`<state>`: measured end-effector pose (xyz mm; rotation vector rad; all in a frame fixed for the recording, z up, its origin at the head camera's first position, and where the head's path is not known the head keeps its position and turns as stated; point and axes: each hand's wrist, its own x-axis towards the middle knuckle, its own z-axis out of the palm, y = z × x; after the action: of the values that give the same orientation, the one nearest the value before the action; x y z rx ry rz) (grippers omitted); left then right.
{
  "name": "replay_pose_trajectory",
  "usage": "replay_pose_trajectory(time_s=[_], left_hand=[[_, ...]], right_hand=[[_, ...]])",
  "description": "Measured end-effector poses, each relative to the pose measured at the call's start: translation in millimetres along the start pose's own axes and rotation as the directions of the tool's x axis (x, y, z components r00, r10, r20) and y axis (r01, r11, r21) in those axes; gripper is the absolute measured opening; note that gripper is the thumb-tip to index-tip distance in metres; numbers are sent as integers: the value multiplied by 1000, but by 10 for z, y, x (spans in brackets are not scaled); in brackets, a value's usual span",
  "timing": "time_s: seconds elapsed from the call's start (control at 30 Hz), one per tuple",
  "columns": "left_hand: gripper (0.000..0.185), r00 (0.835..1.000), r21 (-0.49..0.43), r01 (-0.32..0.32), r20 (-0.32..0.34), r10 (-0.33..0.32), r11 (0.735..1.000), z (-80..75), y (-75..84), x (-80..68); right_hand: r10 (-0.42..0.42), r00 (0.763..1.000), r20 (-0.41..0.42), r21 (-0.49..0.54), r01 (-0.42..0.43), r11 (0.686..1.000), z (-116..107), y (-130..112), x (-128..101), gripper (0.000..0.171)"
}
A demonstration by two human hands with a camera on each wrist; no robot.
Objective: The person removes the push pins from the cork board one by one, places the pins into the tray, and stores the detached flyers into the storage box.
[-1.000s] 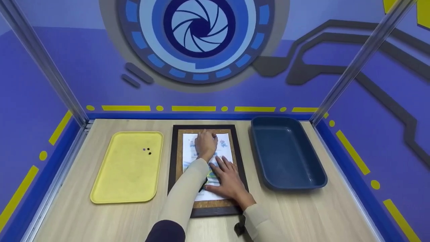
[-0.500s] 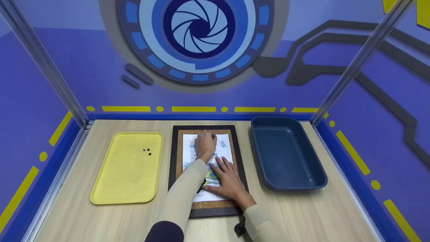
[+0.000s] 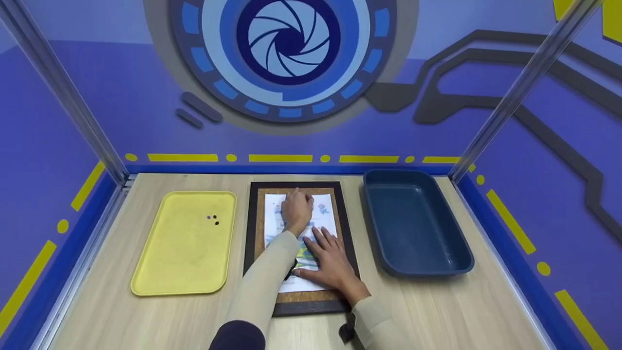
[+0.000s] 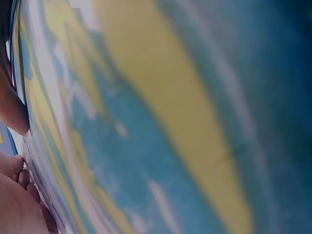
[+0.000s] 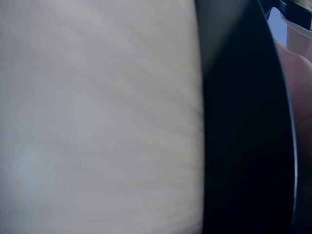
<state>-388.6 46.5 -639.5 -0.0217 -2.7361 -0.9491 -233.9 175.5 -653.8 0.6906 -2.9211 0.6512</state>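
A dark-framed cork board [image 3: 252, 228] lies in the middle of the wooden table, with a white sheet of colourful print [image 3: 326, 214] on it. My left hand [image 3: 298, 203] reaches to the sheet's top edge, fingers bent downward; what lies under the fingertips is hidden. My right hand [image 3: 326, 250] rests flat on the lower half of the sheet with fingers spread. The left wrist view is a blurred close-up of the blue and yellow print [image 4: 170, 122], with fingers [image 4: 12, 170] at its left edge. The right wrist view shows only blurred table wood [image 5: 97, 117] and the dark frame [image 5: 239, 122].
A yellow tray [image 3: 170, 262] lies left of the board with a few small dark pins [image 3: 213, 219] on it. A deep blue bin [image 3: 413, 228] stands to the right. Purple walls and metal posts close in the table on three sides.
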Motion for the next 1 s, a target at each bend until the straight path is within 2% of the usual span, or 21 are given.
replay_pose_trajectory(time_s=[0.2,0.37,0.5,0.7,1.0], left_hand=[[13,1000,-4,7,20,-7,1000,-2,-13,-2],[13,1000,-43,8,16,-7,999,2,-37,7],[11,1000,-97,18,2,-18,995,5,-59,32],[9,999,-215,51,7,-50,975,-80,-80,45],[9,997,-291,68,46,-57,954,-150,-118,40]], right_hand=[[16,1000,13,19,-16,1000,-2,-13,-8,97],[14,1000,6,15,-14,1000,-9,-16,-4,98],[14,1000,8,3,-14,1000,-5,-3,3,98],[19,1000,9,-1,-19,1000,-14,10,17,99],[9,1000,19,-2,-8,1000,-1,17,10,99]])
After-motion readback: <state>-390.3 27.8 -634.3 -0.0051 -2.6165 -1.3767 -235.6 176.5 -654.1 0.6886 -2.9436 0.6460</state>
